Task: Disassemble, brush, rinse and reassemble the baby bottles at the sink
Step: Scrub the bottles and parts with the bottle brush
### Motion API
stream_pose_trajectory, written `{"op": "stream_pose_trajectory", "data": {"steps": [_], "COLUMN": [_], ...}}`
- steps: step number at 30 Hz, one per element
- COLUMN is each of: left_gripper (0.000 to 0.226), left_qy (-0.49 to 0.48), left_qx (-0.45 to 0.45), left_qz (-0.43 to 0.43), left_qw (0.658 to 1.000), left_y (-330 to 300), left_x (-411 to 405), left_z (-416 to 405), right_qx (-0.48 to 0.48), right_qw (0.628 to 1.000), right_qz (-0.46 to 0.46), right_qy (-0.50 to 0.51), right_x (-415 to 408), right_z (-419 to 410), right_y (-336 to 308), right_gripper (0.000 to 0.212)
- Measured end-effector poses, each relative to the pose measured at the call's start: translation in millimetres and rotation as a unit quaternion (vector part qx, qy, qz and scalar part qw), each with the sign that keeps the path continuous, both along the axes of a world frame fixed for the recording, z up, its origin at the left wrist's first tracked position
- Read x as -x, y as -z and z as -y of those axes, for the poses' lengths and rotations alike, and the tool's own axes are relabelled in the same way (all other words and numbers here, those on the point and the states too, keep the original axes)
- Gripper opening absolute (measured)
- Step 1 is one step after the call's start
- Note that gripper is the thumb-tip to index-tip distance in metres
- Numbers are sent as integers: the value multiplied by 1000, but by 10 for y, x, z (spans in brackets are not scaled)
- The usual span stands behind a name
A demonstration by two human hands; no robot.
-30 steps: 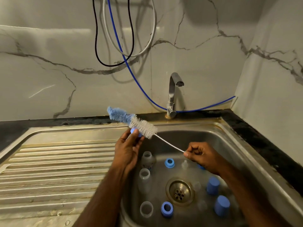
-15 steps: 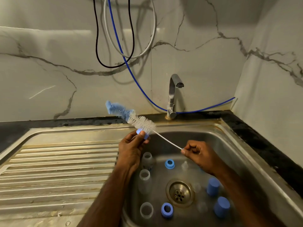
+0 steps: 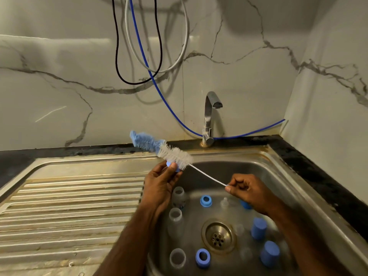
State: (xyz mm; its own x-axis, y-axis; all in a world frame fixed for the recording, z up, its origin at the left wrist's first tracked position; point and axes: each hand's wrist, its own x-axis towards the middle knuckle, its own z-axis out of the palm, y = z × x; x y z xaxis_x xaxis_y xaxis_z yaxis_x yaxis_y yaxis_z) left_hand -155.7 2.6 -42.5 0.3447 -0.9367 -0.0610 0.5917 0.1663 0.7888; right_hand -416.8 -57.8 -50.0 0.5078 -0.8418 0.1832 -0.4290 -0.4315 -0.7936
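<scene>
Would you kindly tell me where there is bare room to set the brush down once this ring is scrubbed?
The ribbed drainboard, left of the basin, shows bare. The basin floor is crowded: clear bottles along its left side, blue rings and blue caps around the drain. The steel ledge right of the tap is narrow but bare.

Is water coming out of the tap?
No, the tap shows no stream of water, and the sink beneath it holds only loose bottle parts.
</scene>
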Motion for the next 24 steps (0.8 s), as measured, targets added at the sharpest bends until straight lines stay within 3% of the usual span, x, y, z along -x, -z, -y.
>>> {"op": "stream_pose_trajectory", "data": {"steps": [6,10,13,19,24], "left_gripper": [42,68,54,60,45], "left_qy": [75,27,21,-16,-3], "left_qx": [33,59,4,-24,-98], "left_qz": [-63,-134,-145,-161,-100], "left_qw": [995,989,989,987,990], "left_y": [-56,-50,-36,-68,-17], "left_x": [-92,-163,-33,14,123], "left_z": [-47,-12,-12,38,41], "right_qx": [-42,-99,-34,20,61], "right_qw": [998,994,999,1000,998], "right_qz": [53,38,29,7,9], "right_qy": [5,-38,-21,20,23], "right_x": [-122,-64,-226,-84,-218], "right_z": [-30,-79,-129,15,-41], "right_y": [-41,-68,-28,46,55], "right_gripper": [17,19,17,15,16]}}
